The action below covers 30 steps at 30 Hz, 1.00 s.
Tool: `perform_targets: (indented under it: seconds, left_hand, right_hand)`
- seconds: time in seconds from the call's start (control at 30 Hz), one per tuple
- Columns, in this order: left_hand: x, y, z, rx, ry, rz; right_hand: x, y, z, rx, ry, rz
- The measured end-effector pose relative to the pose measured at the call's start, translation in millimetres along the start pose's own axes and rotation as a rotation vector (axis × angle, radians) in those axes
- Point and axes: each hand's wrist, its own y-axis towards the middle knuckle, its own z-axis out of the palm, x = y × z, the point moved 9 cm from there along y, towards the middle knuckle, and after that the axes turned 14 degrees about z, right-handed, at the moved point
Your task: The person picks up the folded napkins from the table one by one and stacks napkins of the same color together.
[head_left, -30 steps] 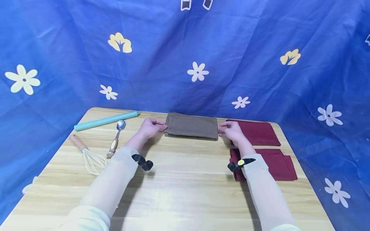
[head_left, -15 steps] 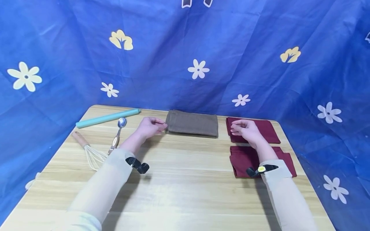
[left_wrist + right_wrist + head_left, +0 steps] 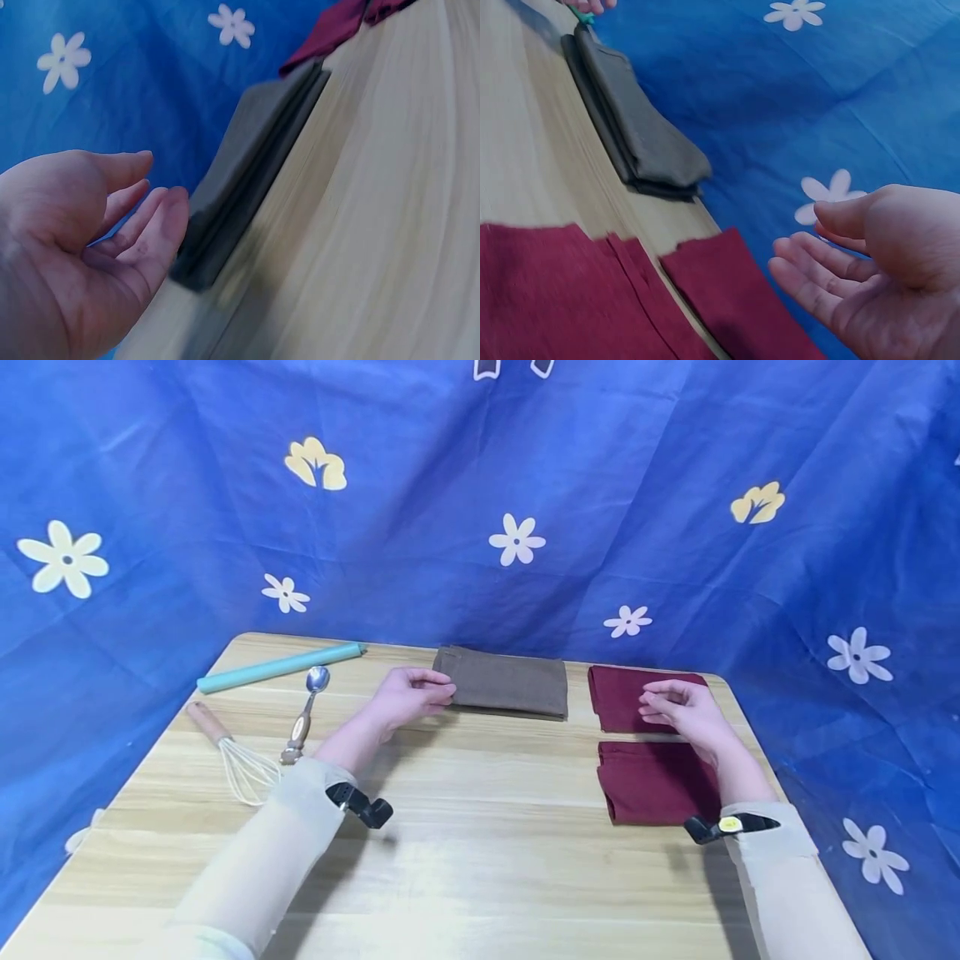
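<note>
A folded grey-brown cloth (image 3: pixel 510 683) lies at the back middle of the table. My left hand (image 3: pixel 411 697) hovers at its left end, fingers loosely bent; the left wrist view shows the palm and nothing held in it. On the right, a folded dark red cloth (image 3: pixel 618 697) lies at the back, with a second folded red cloth (image 3: pixel 652 785) in front of it. Over the right part of the back red cloth is my right hand (image 3: pixel 690 714), its fingers relaxed. In the right wrist view that hand stands apart from the cloths and holds nothing.
On the left of the wooden table (image 3: pixel 465 810) lie a turquoise stick-shaped roll (image 3: pixel 281 667), a spoon with a decorated handle (image 3: pixel 300 727) and a whisk (image 3: pixel 243 768). A blue flowered curtain (image 3: pixel 420 543) hangs behind the table and at both sides.
My right hand has left the grey-brown cloth's right end and moved right, over the red cloths. My left hand has shifted slightly right. The grey-brown cloth stays at the back.
</note>
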Motion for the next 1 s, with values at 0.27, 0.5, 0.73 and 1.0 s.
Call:
perform_targets:
  seconds: [0.27, 0.5, 0.73, 1.0]
  left_hand:
    - [-5.8, -8.3, 39.5, 0.023, -0.052, -0.001]
    - [-2.4, -14.9, 65.1, 0.052, -0.074, 0.001]
    - [8.1, -22.6, 93.9, 0.082, -0.13, -0.039]
    - [15.6, -30.2, 118.9, 0.106, -0.161, -0.068]
  right_hand:
    - [-19.9, -25.5, -30.8, -0.009, 0.016, 0.003]
    - [-38.8, -45.0, -53.8, -0.004, 0.1, -0.028]
    - [-49.9, -61.5, -76.7, -0.034, 0.108, -0.035]
    - [-61.5, -74.6, -99.7, -0.064, 0.181, -0.037]
